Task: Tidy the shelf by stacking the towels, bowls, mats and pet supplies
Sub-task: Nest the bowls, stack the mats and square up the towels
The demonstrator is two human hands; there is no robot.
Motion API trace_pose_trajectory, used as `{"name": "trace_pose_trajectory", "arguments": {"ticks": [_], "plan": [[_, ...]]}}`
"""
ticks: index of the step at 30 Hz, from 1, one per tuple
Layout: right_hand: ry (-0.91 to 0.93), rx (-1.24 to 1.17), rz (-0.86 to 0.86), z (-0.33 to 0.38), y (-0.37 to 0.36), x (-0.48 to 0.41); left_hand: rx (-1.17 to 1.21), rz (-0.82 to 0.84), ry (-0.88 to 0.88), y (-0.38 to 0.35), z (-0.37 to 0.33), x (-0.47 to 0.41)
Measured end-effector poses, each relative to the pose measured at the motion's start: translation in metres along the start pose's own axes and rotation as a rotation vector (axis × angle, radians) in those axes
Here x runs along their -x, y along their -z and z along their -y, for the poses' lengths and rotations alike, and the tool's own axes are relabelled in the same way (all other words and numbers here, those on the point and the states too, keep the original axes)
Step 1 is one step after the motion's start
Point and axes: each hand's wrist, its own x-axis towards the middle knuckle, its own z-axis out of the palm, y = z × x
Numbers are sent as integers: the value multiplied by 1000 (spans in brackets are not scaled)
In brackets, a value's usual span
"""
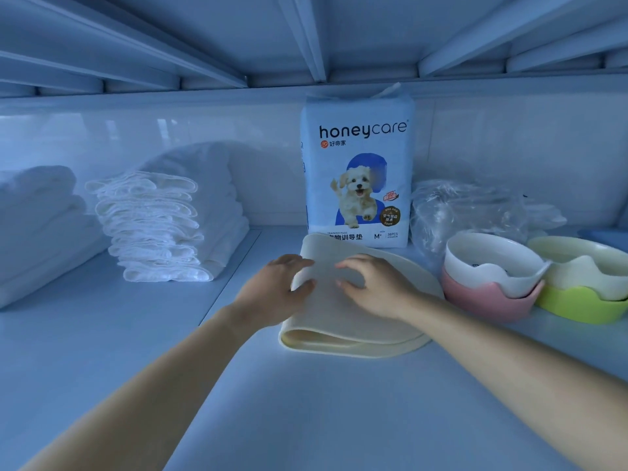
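Your cream flexible mat (360,321) lies folded in 2 layers at the middle of the pale shelf board (136,351), just in front of the pet-pad pack. Its long axis runs from you toward the back wall. The folded edge is on the left and the rounded edge faces right, toward the bowls. Your left hand (275,287) grips the raised far-left edge, thumb under and fingers over. Your right hand (373,287) sits close beside it with arched fingers, their tips resting on the top layer. The white and blue plastic pack (356,171) stands upright, front toward you. It reads "honeycare", "TRAINING PADS", "M+" and "38PCS", with Chinese characters and a puppy picture. To the right, a white bowl (489,263) nests in a pink bowl (486,300), and a cream bowl (584,263) nests in a lime-green bowl (577,307). A crumpled clear plastic bag (469,209) lies behind them. On the left stands a stack of white folded cloths (153,229).
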Motion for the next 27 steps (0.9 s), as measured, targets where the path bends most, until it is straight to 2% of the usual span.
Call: {"name": "trace_pose_trajectory", "arguments": {"ticks": [16,27], "plan": [[310,-179,93,162,-81,-70,-136,-211,214,92,125,92],[439,-233,142,319,-171,-111,-273,-249,285,188,261,184]]}}
